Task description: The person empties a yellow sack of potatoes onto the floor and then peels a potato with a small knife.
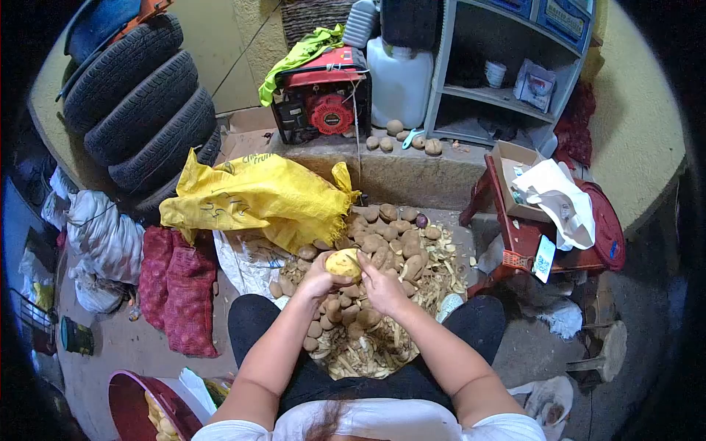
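A mostly peeled yellow potato point(343, 264) is held up in front of me, over the heap, with my left hand point(318, 282) wrapped round its left and lower side. Against its right side, my right hand point(380, 287) is closed, thumb and fingers together; whatever it grips is too small and covered to make out. Beneath both hands lies a heap of unpeeled potatoes point(397, 242). Long potato peelings point(368, 356) are piled between my legs and along the heap's right side. A purple onion point(421, 220) sits at the heap's back edge.
A yellow sack point(257, 198) lies behind the heap. Red mesh sacks point(190, 298) stand left; a maroon tub point(125, 400) holds peeled potatoes at lower left. On the ledge is a light-blue peeler point(413, 137) near several potatoes. A red table point(518, 228) stands right.
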The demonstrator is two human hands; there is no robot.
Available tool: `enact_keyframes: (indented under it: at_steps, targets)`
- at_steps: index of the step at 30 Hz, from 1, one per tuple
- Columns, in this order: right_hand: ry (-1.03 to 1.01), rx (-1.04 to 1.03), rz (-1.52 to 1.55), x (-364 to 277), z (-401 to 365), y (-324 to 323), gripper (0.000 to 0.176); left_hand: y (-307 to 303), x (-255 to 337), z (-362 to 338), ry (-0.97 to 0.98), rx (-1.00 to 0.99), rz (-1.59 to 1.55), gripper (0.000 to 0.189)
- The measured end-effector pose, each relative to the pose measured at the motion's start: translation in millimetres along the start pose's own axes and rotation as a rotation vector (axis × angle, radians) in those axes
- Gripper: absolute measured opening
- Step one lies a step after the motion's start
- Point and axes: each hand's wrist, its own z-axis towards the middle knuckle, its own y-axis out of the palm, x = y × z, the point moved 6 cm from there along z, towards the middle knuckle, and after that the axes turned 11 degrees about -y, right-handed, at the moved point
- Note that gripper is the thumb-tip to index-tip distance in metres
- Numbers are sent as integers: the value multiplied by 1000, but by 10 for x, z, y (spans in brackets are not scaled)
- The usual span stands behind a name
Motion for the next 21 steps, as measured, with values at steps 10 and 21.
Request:
enact_keyframes:
  at_steps: [10, 21]
  targets:
    - [-64, 89, -238, 63, 20, 164, 52, 1, -96, 41, -36, 14, 15, 61]
    - [-13, 51, -438, 99, 54, 224, 60, -2, -190, 106, -63, 75, 69, 50]
